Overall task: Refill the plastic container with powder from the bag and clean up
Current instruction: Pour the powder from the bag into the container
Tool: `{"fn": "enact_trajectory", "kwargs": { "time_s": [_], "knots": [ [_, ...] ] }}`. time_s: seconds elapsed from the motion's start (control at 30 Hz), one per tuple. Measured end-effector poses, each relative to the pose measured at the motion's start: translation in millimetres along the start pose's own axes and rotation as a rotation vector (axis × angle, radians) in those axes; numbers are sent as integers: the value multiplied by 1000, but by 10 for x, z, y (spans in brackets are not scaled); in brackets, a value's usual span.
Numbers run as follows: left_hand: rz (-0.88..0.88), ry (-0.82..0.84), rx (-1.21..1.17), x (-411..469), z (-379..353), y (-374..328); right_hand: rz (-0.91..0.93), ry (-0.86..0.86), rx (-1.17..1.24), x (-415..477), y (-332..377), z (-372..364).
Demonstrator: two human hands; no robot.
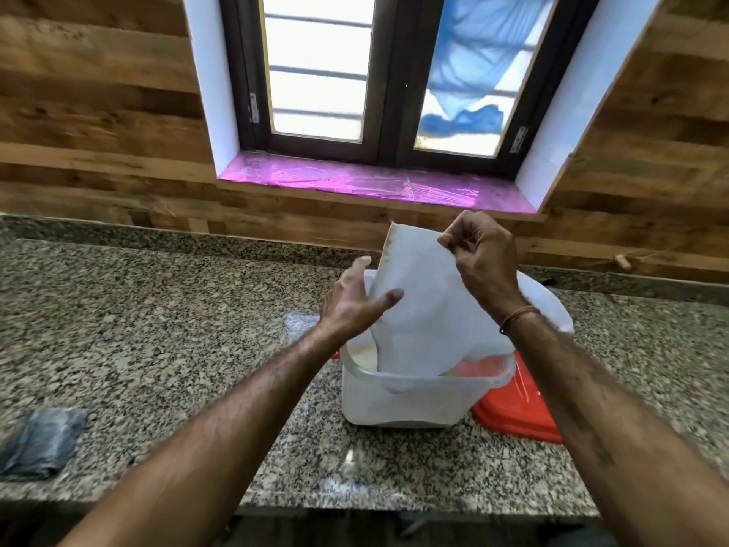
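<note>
Bag (426, 309) – white, limp, upended in translucent square container (410, 400); right hand (483, 262) pinching corner.

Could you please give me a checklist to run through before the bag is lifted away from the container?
1. Lower end of the bag inside the container rim: ok.
2. Grip of the right hand on the bag's raised end: ok, pinching.
3. Support from the left hand on the bag's side: ok.
4. Whether the bag is empty: cannot tell.
5. Red lid beside the container: ok.
6. Spills on the counter: cannot tell, speckled stone.
</note>
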State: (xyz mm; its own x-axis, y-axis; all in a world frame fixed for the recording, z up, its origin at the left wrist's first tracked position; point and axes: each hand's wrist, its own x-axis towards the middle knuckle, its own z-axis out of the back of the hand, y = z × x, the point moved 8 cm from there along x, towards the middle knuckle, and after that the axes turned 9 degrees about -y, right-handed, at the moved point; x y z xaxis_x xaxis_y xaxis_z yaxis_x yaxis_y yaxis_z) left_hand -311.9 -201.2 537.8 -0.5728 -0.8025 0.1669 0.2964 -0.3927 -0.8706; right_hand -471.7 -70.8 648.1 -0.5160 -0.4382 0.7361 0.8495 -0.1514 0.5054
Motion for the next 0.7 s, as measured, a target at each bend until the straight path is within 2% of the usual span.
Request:
{"fn": "enact_trajectory", "kwargs": {
  "time_s": [0.07,0.17,0.23,0.33,0.4,0.47,0.57,0.63,0.7],
  "knots": [
    [0,60,-324,-12,2,-221,29,47,33,-15,82,-48],
    [22,-93,-517,70,151,-377,41,138,118,-46,189,-113],
    [83,-133,-620,103,205,-310,1,252,114,-38,110,-152],
    [111,-136,-759,113,274,-146,-116,470,-105,-79,-361,-77],
    [92,-116,-757,104,236,-91,-221,532,-217,-177,-795,136],
    [85,-88,-750,100,153,-80,-261,544,-285,-266,-1133,330],
    [48,-67,-698,166,98,-158,-216,477,-329,-223,-1260,489],
    [14,-51,-608,263,114,-209,-253,360,-95,-95,-1227,580],
    [60,-25,-585,315,85,-189,-289,262,125,60,-1215,704]
  ]
}}
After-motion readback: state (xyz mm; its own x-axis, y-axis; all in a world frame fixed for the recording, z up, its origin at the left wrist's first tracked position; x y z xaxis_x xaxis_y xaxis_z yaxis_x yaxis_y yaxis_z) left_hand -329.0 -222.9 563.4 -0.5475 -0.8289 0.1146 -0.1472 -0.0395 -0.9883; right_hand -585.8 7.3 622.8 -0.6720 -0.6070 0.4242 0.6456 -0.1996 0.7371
